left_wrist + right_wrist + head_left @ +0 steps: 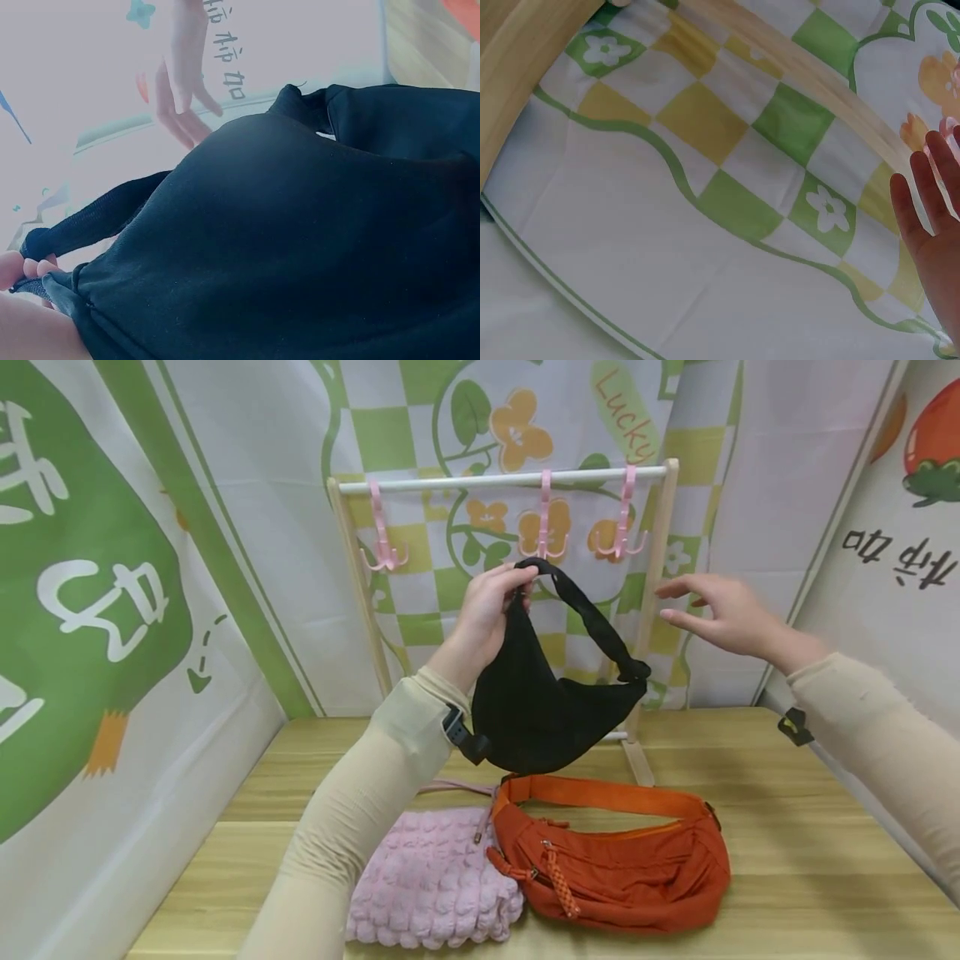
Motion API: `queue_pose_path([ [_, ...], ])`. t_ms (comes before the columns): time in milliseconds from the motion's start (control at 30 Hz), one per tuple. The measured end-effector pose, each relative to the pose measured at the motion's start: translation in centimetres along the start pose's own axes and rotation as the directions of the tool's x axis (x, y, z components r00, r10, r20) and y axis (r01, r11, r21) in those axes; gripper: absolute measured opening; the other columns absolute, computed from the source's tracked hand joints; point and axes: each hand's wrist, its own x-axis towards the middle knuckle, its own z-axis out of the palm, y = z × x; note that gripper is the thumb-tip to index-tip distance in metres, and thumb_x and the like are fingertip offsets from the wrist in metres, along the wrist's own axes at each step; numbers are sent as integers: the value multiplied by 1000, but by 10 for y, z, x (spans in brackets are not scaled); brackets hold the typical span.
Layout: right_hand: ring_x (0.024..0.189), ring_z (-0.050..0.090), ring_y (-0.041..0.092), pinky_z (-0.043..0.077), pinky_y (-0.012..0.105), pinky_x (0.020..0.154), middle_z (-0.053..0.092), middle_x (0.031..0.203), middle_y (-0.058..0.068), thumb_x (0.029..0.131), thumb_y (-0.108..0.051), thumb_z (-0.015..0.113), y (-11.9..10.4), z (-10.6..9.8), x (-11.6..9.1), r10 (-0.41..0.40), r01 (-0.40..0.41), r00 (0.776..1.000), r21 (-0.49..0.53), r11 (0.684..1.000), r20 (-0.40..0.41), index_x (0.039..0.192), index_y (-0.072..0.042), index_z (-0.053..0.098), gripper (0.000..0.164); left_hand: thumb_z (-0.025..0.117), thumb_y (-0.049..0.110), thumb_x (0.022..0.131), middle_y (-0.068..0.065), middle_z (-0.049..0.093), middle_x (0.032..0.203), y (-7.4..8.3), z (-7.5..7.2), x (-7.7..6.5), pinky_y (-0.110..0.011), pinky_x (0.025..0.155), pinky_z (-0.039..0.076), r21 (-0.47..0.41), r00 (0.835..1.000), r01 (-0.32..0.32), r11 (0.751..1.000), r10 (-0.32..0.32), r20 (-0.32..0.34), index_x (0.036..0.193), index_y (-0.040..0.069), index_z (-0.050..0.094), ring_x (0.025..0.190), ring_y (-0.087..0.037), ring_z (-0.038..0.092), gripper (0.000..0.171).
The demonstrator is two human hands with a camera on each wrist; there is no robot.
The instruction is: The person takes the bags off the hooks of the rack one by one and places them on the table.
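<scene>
A black shoulder bag [547,710] hangs from my left hand [487,610], which pinches the top of its strap [592,614] just below the middle pink hook [545,518]. In the left wrist view the dark cloth of the bag [285,240] fills most of the picture, with the left fingertips [34,268] at the strap's end. To the right of the rack's post, my right hand [720,610] is held in the air with fingers extended and nothing in them. The right wrist view catches that hand [937,232] at its right edge.
A rack with a white rail [465,482] carries two more pink hooks, one at left [384,531] and one at right [622,518]. On the wooden table [795,860] lie a pink puffy bag [438,877] and an orange waist bag [630,877], side by side. Printed cloth hangs behind.
</scene>
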Motion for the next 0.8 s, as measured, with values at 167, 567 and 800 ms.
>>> queue_pose_path([
  [167,109,58,28,52,46,82,63,119,13,95,-21,58,-3,14,-6,-12,13,1000,24,1000,-14,122,-3,58,33,60,3,89,0,54,65,0,-2,-2,-20,57,40,-3,1000,-2,1000,2,-6,71,9,62,58,-13,45,19],
  [567,109,58,22,52,44,86,63,121,6,93,-24,61,-13,50,-19,51,-55,998,211,976,28,126,-12,57,35,60,4,89,-1,54,66,-1,-3,-9,-20,59,41,-15,1000,-13,1000,13,1,70,10,62,57,-12,46,20],
  [800,104,60,20,52,44,88,65,112,3,87,-24,69,-19,70,-23,80,-98,994,259,961,79,124,-15,57,40,59,4,90,-2,54,68,-4,-3,-10,-20,59,41,-8,1000,-19,1000,19,12,71,10,62,58,-13,46,19],
])
